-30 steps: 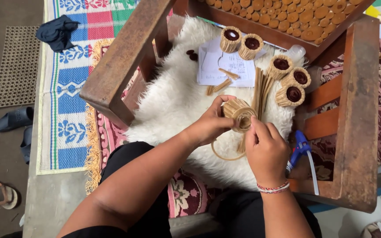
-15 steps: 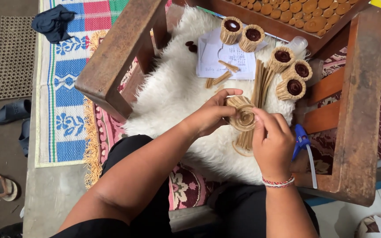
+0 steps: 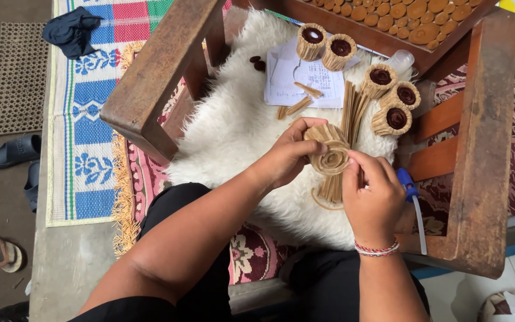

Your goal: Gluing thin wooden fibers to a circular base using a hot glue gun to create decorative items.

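Right hand (image 3: 372,194): nearest the camera, a striped thread bracelet (image 3: 377,247) at its wrist; its fingers (image 3: 359,160) are curled narrow and pinch the lower right edge of the coiled cup.
Left hand (image 3: 284,156): comes in from the left, fingers (image 3: 305,126) wrapped over the top and left side of the same piece, thumb beneath it.
Coiled cup (image 3: 330,150): a small tan cylinder of ribbed strips, held between the two hands just above the fur, its spiral end turned up toward the camera.
Loose strips (image 3: 331,188): a short bundle hangs below the cup, touching the right hand's fingers.
Fur rug (image 3: 233,128): white, shaggy, spread over the seat of the wooden chair (image 3: 162,77) beneath both hands.
Glue gun (image 3: 408,188): blue, just right of the right hand, on the chair's edge.
Strip sticks (image 3: 351,110): a flat tan bunch just beyond the cup.
Finished cups (image 3: 396,118): three with dark centres at the right, two more (image 3: 324,48) farther back.
Paper sheet (image 3: 305,77): white, lying under the far pair.
Woven mat (image 3: 93,107): blue and white, on the floor well to the left.
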